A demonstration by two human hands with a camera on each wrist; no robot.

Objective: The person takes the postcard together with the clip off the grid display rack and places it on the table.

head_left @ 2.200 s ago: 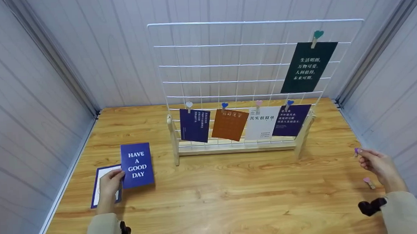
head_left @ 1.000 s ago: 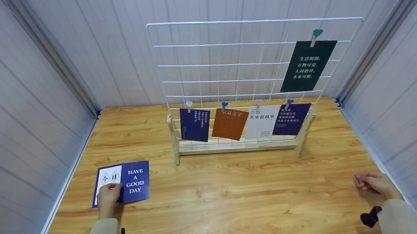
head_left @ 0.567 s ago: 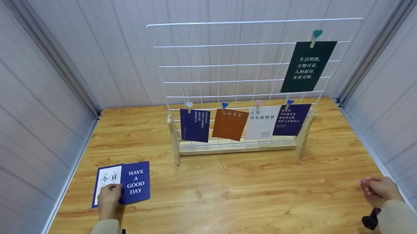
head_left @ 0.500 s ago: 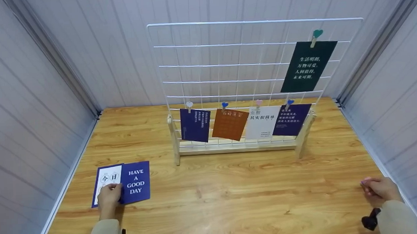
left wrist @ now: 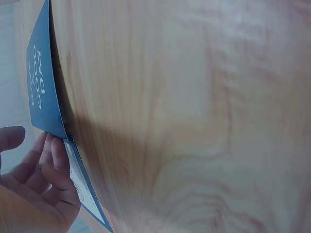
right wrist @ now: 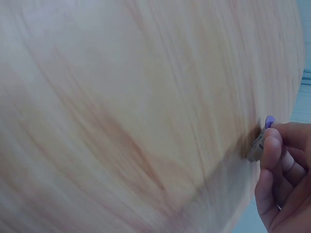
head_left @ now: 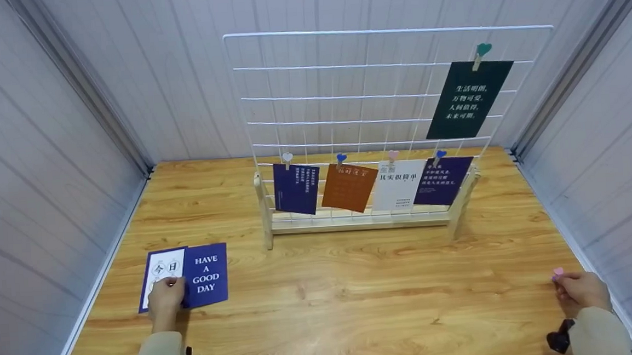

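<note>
Lowered since a moment ago, the GOOD DAY card [head_left: 208, 274] overlaps the bordered card [head_left: 160, 269], left hand [head_left: 165, 301] at its edge, pinching or not I can't tell, while the right hand [head_left: 586, 288] pinches the purple clip [right wrist: 269, 121] beside the pink clip [head_left: 558, 271], five cards [head_left: 348, 189] hanging on the rack [head_left: 360, 226], two left off, wood table [head_left: 334, 302] below, pale walls [head_left: 393, 2] around.

Ahead of you, a white wire rack [head_left: 384, 30] holds a dark green card [head_left: 470, 102] above a row of four cards [head_left: 349, 188], before a panelled wall [head_left: 179, 87].
</note>
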